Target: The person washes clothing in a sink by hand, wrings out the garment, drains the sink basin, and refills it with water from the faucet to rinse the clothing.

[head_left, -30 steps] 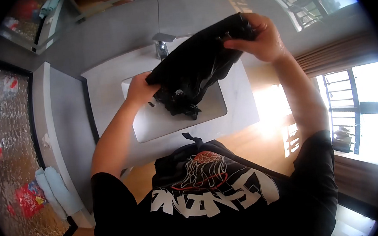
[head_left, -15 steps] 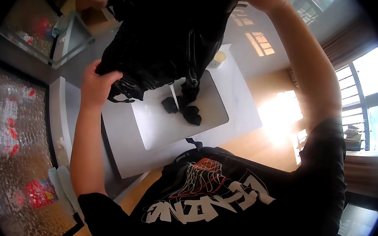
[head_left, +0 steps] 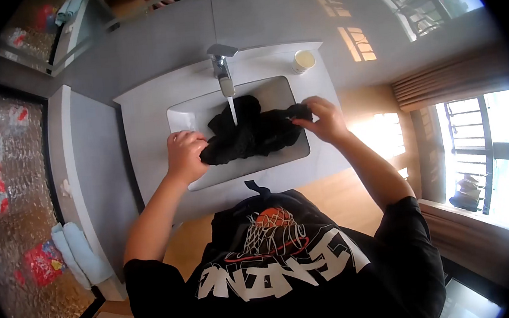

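Observation:
A bunched-up black cloth item (head_left: 258, 135) lies in the white sink basin (head_left: 208, 180); its exact kind cannot be made out. Water runs from the chrome faucet (head_left: 223, 77) onto its upper left part. At the cloth's left end, my left hand (head_left: 186, 154) is closed around the fabric near the basin's left rim. My right hand (head_left: 325, 119) pinches the opposite end, just over the right rim, between thumb and fingers. Folds hide the cloth's underside and much of the basin floor.
A pale cup (head_left: 303, 61) stands on the white countertop (head_left: 147, 111) behind the basin's right corner. A mirror spans the wall behind the faucet. Light blue towels (head_left: 81, 253) hang at the left beside a textured glass panel (head_left: 16, 198). A bright window (head_left: 489, 144) is at the right.
Both hands have come down with the black cloth, which was held up high and spread out. It now lies in the basin under the running water, and the faucet has come into view.

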The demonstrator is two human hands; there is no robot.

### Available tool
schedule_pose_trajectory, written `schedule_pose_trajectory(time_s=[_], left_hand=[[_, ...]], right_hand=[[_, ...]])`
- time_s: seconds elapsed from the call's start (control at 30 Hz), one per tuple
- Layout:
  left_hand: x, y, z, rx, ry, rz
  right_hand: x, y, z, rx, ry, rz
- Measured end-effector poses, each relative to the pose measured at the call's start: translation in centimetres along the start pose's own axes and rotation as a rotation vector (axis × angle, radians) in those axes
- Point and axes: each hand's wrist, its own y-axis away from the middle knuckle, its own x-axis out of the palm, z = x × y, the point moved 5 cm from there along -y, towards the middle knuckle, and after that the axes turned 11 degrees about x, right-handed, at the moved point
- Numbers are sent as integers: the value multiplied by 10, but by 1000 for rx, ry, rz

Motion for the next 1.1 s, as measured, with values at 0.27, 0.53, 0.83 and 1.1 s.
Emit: schedule_pose_trajectory(time_s=[0.27,0.53,0.83,1.1], left_hand=[[129,41,37,-251,93,384],[187,8,37,-400,-12,766],[279,4,114,-563,101,629],[287,-1,157,-518,353,543]], right_hand=[[99,-1,-73,431,41,199],[224,-35,-84,247,548,677],[336,-40,-137,384,646,815],[344,-70,-140,232,564,962]])
